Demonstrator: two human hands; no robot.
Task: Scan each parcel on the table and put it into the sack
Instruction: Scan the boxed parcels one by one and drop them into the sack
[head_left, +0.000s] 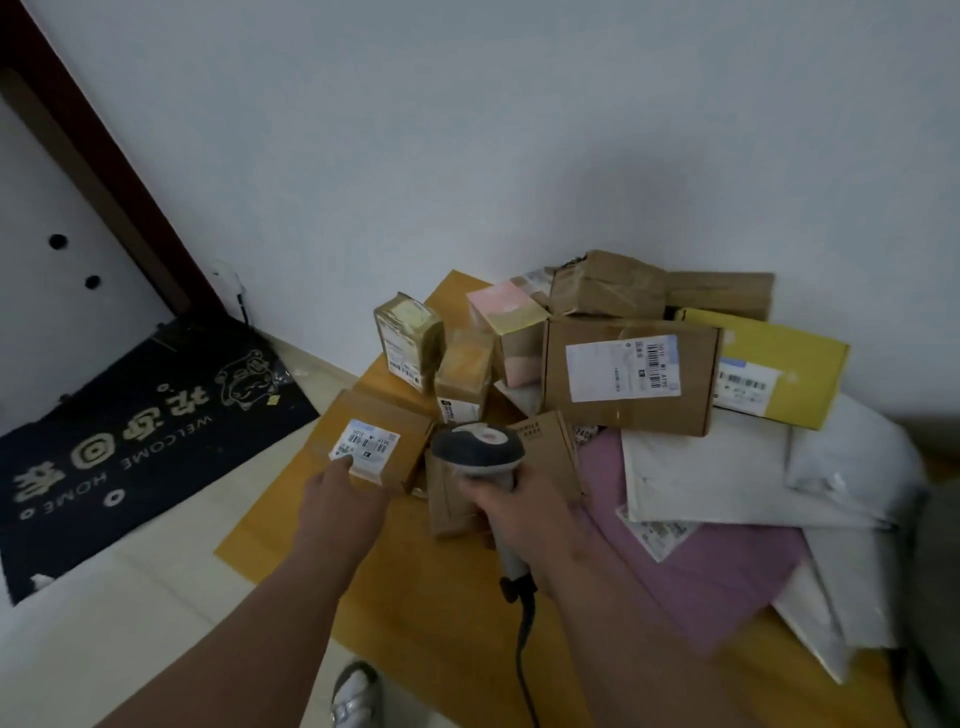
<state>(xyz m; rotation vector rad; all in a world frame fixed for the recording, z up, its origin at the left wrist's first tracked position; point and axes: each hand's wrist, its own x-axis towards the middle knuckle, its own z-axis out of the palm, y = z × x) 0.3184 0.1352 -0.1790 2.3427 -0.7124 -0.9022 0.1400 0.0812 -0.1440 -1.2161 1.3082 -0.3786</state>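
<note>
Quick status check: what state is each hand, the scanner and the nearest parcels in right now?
left hand: fingers on the small labelled box, grip hidden
right hand: grips the scanner handle
scanner: held, head toward the parcels
small labelled box: on the table, label up
large brown box: closed, label facing the camera
purple mailer: flat under the white mailers

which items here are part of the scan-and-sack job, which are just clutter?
Job:
- barcode scanner, gripped by right hand
- small brown box, left hand on its label
- large brown box
- yellow box
- purple mailer
- white mailers
- table

Lying about:
- doormat
- shoe

No sack in view.
</note>
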